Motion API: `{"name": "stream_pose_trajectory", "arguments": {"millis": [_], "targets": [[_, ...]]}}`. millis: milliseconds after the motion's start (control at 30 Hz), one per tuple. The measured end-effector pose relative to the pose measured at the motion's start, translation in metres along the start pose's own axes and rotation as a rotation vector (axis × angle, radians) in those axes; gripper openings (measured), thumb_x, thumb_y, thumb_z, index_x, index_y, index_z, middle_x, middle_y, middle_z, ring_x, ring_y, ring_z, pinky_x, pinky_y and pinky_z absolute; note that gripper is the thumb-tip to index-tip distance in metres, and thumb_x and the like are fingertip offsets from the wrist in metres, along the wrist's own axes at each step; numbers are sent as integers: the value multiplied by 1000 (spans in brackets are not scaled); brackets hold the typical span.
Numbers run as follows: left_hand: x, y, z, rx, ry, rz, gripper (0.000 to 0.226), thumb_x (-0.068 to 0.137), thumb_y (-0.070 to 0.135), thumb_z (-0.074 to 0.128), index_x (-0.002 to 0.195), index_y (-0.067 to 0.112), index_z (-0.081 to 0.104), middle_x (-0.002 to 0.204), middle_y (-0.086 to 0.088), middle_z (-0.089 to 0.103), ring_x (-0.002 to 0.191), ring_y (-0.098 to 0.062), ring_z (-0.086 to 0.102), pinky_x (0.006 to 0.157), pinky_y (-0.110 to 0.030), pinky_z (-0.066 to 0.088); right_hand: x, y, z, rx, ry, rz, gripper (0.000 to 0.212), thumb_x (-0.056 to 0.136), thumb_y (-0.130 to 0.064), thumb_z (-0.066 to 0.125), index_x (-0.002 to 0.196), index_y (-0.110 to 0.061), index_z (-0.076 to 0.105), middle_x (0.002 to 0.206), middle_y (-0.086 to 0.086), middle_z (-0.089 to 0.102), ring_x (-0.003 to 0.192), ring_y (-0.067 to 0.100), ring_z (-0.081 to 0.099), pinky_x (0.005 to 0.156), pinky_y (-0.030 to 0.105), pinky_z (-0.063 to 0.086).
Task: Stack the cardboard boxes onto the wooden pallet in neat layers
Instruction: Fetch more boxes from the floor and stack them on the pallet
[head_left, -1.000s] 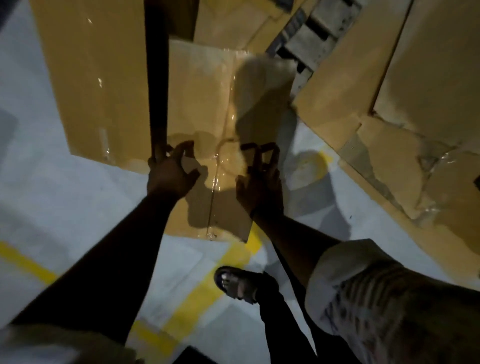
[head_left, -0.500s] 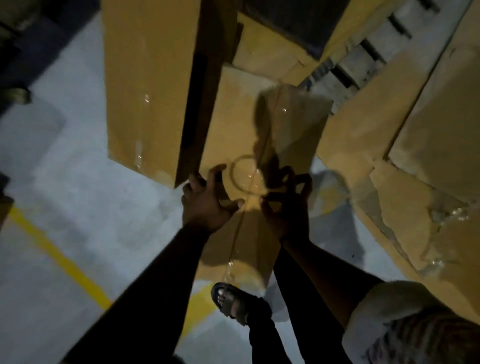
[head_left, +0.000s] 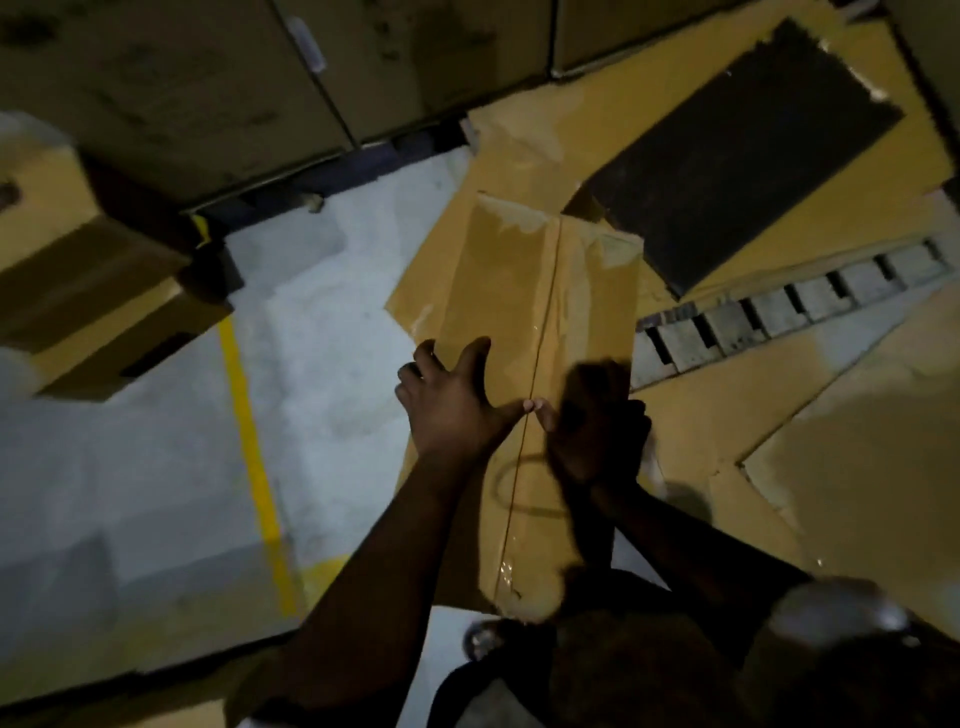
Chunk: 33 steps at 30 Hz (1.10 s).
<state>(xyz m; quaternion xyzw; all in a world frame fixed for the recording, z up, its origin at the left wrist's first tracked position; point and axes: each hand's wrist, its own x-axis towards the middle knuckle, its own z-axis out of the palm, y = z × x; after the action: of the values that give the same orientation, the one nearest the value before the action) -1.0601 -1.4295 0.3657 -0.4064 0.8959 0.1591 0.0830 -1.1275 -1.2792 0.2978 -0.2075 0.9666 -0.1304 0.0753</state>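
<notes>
Compared with half a second ago, both hands lie flatter and more open on the long cardboard box (head_left: 514, 291), and the view has turned, so that a row of stacked boxes (head_left: 208, 83) now fills the top of the picture. The left hand (head_left: 454, 408) presses on the left half of the box top. Its fingers are spread, the outer ones reach the left edge, and the thumb points to the taped seam in the middle. The right hand (head_left: 597, 426) lies on the right half, dark and blurred. Its thumb tip almost meets the left thumb at the seam, but I cannot tell if its fingers are straight or bent round the right edge.

The box runs away from the person: its near end is close to the body, above a foot in a sandal (head_left: 478, 636), and its far end is over the flat cardboard sheets (head_left: 524, 156) beside the wooden pallet (head_left: 753, 322). I cannot tell whether the far end rests on the sheets. Grey slats of the pallet show just right of the box. A dark rectangular panel (head_left: 743, 150) lies behind them. On the left, a yellow line (head_left: 249, 431) crosses the grey floor (head_left: 130, 467), and two more boxes (head_left: 98, 291) stand there.
</notes>
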Motion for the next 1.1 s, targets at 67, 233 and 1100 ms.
{"name": "stream_pose_trajectory", "arguments": {"millis": [67, 233, 1100], "targets": [[-25, -10, -29, -75, 100, -76, 98, 57, 93, 60, 142, 49, 41, 148, -15, 32, 130, -39, 34, 104, -50, 35, -9, -18, -29, 60, -41, -31, 83, 84, -78, 47, 147, -24, 49, 159, 8, 35, 132, 41, 45, 98, 52, 44], [-117, -63, -76, -129, 305, -294, 101, 58, 90, 64, 146, 48, 36, 152, -16, 27, 131, -40, 32, 104, -50, 34, -50, -80, -72, 224, -104, -261, 82, 80, -79, 53, 150, -38, 42, 166, -8, 12, 137, 41, 33, 114, 56, 30], [-712, -143, -30, -278, 957, -1637, 104, 59, 97, 54, 150, 56, 24, 160, -8, 11, 143, -37, 19, 114, -56, 31, -548, -188, -137, 197, -414, -1804, 82, 71, -89, 49, 140, -46, 44, 159, -2, 21, 126, 39, 41, 105, 48, 33]]}}
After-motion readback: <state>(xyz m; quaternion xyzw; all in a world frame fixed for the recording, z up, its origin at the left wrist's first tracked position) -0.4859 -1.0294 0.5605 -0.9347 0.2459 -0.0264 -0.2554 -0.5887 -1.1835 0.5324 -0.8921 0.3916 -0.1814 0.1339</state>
